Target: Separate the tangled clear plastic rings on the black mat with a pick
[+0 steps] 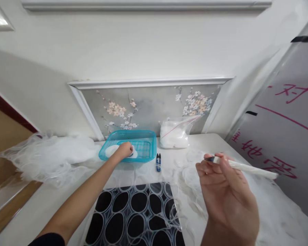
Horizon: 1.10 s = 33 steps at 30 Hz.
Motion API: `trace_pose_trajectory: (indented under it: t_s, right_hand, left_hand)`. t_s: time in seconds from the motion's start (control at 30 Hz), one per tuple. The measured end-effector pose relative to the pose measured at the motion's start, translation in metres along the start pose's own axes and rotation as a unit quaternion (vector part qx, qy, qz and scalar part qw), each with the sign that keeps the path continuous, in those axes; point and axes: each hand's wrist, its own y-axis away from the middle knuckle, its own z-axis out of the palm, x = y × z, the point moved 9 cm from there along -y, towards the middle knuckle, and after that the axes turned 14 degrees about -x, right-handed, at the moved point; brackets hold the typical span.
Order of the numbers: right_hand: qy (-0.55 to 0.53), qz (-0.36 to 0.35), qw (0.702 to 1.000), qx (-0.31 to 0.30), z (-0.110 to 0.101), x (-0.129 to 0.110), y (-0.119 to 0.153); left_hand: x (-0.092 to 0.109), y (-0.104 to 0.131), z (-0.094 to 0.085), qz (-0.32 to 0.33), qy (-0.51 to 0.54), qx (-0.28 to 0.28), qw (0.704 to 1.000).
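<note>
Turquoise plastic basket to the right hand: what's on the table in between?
Small blue thread snips beside the turquoise plastic basket, then loose, sheer white scraps towards the right hand, which holds a white pen-like tool. Head view shows it.

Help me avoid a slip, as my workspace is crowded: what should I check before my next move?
1. Right hand grips the white stick: ok.
2. Left hand over the blue basket: ok.
3. Left fingers holding a piece: cannot tell.
4. Blue snips clear of both hands: ok.
5. Black mat free of loose strands: not ok.
6. Plastic bag sealed: cannot tell.
</note>
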Motion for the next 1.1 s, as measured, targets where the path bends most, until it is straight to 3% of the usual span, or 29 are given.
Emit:
trace_pose_trajectory:
  t_s: [0.23, 0.43, 0.53, 0.63, 0.73, 0.83, 0.9, 1.0, 1.1]
  right_hand:
    - [0.051, 0.011, 0.999, -0.009, 0.008, -0.003, 0.003]
    - [0.066, 0.02, 0.998, -0.009, 0.014, -0.011, 0.011]
    - [0.069, 0.01, 0.997, -0.021, 0.016, -0.015, 0.013]
    - [0.071, -0.012, 0.997, -0.017, 0.016, -0.022, 0.017]
    - [0.06, -0.036, 0.998, 0.001, 0.015, -0.03, 0.024]
    - [0.049, -0.055, 0.997, 0.006, 0.018, -0.037, 0.032]
    - [0.06, -0.074, 0.995, 0.004, 0.021, -0.044, 0.04]
    - [0.079, -0.117, 0.99, -0.009, 0.031, -0.062, 0.053]
    - [0.111, -0.161, 0.98, -0.038, 0.051, -0.078, 0.072]
  left_hand:
    - [-0.009, -0.002, 0.0, -0.013, -0.04, -0.009, 0.999]
    - [-0.003, 0.01, -0.002, 0.064, 0.002, 0.039, 0.997]
    - [0.001, 0.025, -0.007, 0.095, 0.033, 0.075, 0.992]
    - [0.008, 0.063, -0.001, 0.105, 0.06, 0.122, 0.985]
    - [0.022, 0.12, 0.042, 0.161, 0.091, 0.106, 0.977]
    - [0.054, 0.176, 0.121, 0.319, 0.108, -0.065, 0.94]
    - [0.067, 0.199, 0.161, 0.364, 0.095, -0.125, 0.918]
    - [0.099, 0.209, 0.2, 0.449, 0.06, -0.157, 0.877]
    - [0.135, 0.192, 0.22, 0.477, -0.012, -0.113, 0.871]
